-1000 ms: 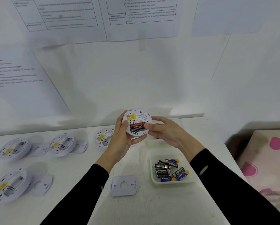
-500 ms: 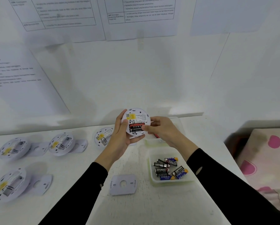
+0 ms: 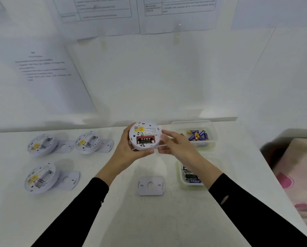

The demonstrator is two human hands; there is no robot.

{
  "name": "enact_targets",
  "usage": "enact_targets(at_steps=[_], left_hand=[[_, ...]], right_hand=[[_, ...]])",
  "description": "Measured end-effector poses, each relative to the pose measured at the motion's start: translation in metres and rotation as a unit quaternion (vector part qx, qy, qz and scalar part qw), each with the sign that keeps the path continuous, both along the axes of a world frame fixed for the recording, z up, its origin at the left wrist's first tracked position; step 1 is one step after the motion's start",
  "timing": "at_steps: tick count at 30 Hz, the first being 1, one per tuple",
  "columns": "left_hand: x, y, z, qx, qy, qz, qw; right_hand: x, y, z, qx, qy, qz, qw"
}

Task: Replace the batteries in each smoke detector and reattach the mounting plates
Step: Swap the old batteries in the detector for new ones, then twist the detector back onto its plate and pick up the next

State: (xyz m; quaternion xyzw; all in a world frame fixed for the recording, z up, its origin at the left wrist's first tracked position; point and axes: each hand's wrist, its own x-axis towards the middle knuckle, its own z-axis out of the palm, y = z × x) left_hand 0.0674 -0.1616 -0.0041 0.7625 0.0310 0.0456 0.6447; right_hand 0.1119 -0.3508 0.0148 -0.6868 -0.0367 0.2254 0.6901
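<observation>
Sleeves: black, both forearms reach in from the bottom edge.
Loose plate [image 3: 150, 185]: lies flat on the table [image 3: 149, 220], nearest the person, between the two arms.
Near tub [image 3: 181, 177]: clear, right of the loose plate, holds dark batteries [image 3: 191, 176]; the right forearm covers much of it.
Near-left detector [image 3: 40, 177]: back up, compartment empty, its plate [image 3: 69, 180] just beside it on the right.
Left hand [image 3: 131, 154]: wrapped around the held detector from the left and below, thumb on the left rim, fingers under the lower edge.
Held detector [image 3: 144, 135]: raised above the table at centre, back side facing the camera, yellow label near the top; a red-and-black battery [image 3: 146, 139] sits in the compartment.
Right hand [image 3: 177, 145]: fingers loosely spread, tips touching the detector's right rim; it grips nothing else that shows.
Far-left detectors: one [image 3: 42, 144] and another [image 3: 87, 142] side by side, backs up, compartments empty, each with a plate [image 3: 66, 146] [image 3: 107, 145] to its right.
Far tub [image 3: 212, 130]: clear, near the wall, right of the held detector, holds blue-and-yellow batteries [image 3: 198, 135].
Wall: white, with printed sheets [image 3: 102, 13] taped up; text too blurred to read.
Right edge: pink-dotted fabric [image 3: 298, 168] beside the table.
</observation>
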Motion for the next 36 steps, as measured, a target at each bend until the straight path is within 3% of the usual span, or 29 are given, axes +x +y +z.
enact_targets(at_steps=[3, 7, 9, 16, 19, 25, 31, 36], left_hand=[[-0.017, 0.022, -0.001, -0.016, -0.003, 0.035, 0.999], [-0.033, 0.045, 0.004, -0.016, -0.011, 0.059, 0.998], [-0.039, 0.053, 0.006, -0.015, -0.016, 0.056, 0.998], [-0.049, 0.065, 0.01, -0.013, -0.022, 0.046, 0.999], [-0.051, 0.066, 0.01, -0.018, -0.037, 0.058, 0.997], [-0.052, 0.05, 0.009, -0.033, -0.063, 0.072, 0.995], [-0.05, 0.012, 0.005, -0.062, -0.078, 0.07, 0.993], [-0.048, -0.011, 0.005, -0.097, -0.096, 0.075, 0.988]], right_hand=[[-0.034, 0.007, -0.022, -0.169, -0.106, 0.062, 0.978], [-0.068, 0.009, -0.067, -0.359, -0.266, 0.253, 0.858], [-0.074, 0.008, -0.077, -0.383, -0.292, 0.255, 0.839], [-0.08, 0.01, -0.081, -0.344, -0.291, 0.2, 0.87], [-0.081, 0.014, -0.063, -0.28, -0.328, 0.102, 0.897], [-0.077, 0.03, -0.003, -0.157, -0.408, -0.086, 0.895], [-0.073, 0.054, 0.018, -0.116, -0.39, -0.133, 0.904], [-0.068, 0.061, 0.011, -0.153, -0.413, -0.127, 0.889]])
